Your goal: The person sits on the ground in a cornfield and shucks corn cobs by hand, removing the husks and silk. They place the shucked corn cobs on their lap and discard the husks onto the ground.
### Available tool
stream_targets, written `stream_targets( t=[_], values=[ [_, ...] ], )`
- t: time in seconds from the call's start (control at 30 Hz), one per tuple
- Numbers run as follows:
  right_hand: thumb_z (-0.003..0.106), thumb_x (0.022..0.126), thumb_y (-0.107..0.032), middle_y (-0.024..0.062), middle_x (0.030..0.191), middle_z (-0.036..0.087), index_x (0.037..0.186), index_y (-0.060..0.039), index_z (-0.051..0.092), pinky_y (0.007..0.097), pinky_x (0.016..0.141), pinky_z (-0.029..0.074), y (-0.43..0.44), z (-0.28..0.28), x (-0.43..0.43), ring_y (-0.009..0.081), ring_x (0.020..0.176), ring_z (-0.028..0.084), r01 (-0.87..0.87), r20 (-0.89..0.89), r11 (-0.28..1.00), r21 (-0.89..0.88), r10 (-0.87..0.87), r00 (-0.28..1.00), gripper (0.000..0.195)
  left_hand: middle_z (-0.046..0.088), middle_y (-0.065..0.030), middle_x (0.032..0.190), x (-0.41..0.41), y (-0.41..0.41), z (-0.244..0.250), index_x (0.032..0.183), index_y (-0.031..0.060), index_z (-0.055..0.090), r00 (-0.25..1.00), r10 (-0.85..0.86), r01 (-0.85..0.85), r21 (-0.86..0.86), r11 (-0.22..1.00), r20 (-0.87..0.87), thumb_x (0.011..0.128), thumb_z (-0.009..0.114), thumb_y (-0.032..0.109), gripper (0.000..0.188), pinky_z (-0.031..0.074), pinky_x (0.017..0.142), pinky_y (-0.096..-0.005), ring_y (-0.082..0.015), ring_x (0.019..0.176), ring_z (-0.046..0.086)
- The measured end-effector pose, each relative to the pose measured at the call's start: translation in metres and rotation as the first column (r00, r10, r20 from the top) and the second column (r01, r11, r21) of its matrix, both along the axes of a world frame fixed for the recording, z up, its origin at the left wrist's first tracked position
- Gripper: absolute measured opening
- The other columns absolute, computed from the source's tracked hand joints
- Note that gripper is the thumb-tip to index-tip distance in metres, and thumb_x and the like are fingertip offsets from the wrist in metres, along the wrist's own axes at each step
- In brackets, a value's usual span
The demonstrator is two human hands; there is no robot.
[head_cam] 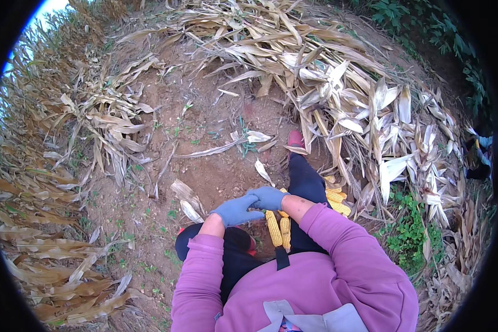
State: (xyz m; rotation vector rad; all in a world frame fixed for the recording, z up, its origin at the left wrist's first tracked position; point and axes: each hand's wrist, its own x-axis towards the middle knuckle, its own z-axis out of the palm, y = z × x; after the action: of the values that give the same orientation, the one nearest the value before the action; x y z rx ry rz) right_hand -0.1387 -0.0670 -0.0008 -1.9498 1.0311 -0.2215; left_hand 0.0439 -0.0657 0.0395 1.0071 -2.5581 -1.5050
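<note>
My left hand (pixel 237 211), in a blue-grey glove, meets my right hand (pixel 267 198), gloved alike, in front of my knees. The fingers of the two gloves touch or overlap, and no object shows between them; the right hand's palm side is hidden. Husked yellow corn cobs (pixel 274 228) lie between my legs, just below my right hand. More yellow cobs (pixel 336 197) lie on the ground beyond my right leg. A dry corn husk (pixel 191 211) lies to the left of my left hand, and a smaller pale husk (pixel 262 170) lies above my hands.
Cut dry corn stalks (pixel 315 83) with husks form a long heap ahead and to the right. A smaller stalk pile (pixel 112 116) lies ahead left. Standing dry corn (pixel 29 166) borders the left. Green weeds (pixel 415 236) grow at right. Part of a person (pixel 483 153) shows at the far right edge.
</note>
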Motion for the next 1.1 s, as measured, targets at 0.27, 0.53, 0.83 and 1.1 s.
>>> stream_targets(
  t=[0.27, 0.53, 0.83, 1.1],
  values=[
    [0.059, 0.082, -0.032, 0.0140, 0.088, 0.064, 0.101, -0.0146, 0.055, 0.0411, 0.073, 0.046, -0.001, -0.007, -0.002, 0.0347, 0.082, 0.061, 0.018, -0.004, 1.000, -0.004, -0.018, 1.000, 0.027, 0.052, -0.0202, 0.124, -0.006, -0.001, 0.024, 0.129, 0.0028, 0.043, 0.994, -0.033, 0.028, 0.053, 0.998, 0.107, 0.084, 0.061, 0.041, 0.062, 0.042, 0.094, -0.0356, -0.0308, 0.112, 0.053],
    [0.058, 0.082, -0.035, 0.0141, 0.092, 0.064, 0.100, -0.0150, 0.059, 0.0422, 0.077, 0.046, -0.003, -0.005, -0.007, 0.0345, 0.088, 0.060, 0.017, -0.229, 1.000, -0.015, -0.020, 0.973, 0.027, 0.054, -0.0197, 0.123, -0.005, 0.001, 0.042, 0.132, 0.0070, 0.042, 0.993, 0.019, -0.026, 0.052, 0.998, 0.120, 0.083, 0.060, 0.043, 0.063, 0.042, 0.093, -0.0358, -0.0312, 0.112, 0.054],
    [0.055, 0.079, -0.036, 0.0140, 0.101, 0.064, 0.101, -0.0128, 0.062, 0.0406, 0.082, 0.046, -0.002, -0.009, -0.014, 0.0329, 0.095, 0.060, -0.028, -0.369, 0.989, 0.142, 0.080, 0.926, 0.033, 0.062, -0.0170, 0.101, 0.010, -0.004, 0.013, 0.107, 0.0087, 0.059, 0.980, 0.052, -0.043, -0.050, 0.998, 0.192, 0.091, 0.047, 0.038, 0.035, 0.046, 0.082, -0.0398, -0.0366, 0.095, 0.058],
    [0.055, 0.080, -0.039, 0.0147, 0.102, 0.063, 0.101, -0.0112, 0.061, 0.0418, 0.083, 0.046, -0.004, -0.012, -0.013, 0.0334, 0.097, 0.059, -0.051, -0.367, 0.989, 0.138, 0.099, 0.925, 0.035, 0.062, -0.0158, 0.102, 0.012, -0.003, 0.013, 0.108, 0.0111, 0.059, 0.983, 0.101, -0.094, -0.056, 0.994, 0.156, 0.091, 0.047, 0.037, 0.032, 0.046, 0.082, -0.0392, -0.0359, 0.095, 0.058]
  ],
)
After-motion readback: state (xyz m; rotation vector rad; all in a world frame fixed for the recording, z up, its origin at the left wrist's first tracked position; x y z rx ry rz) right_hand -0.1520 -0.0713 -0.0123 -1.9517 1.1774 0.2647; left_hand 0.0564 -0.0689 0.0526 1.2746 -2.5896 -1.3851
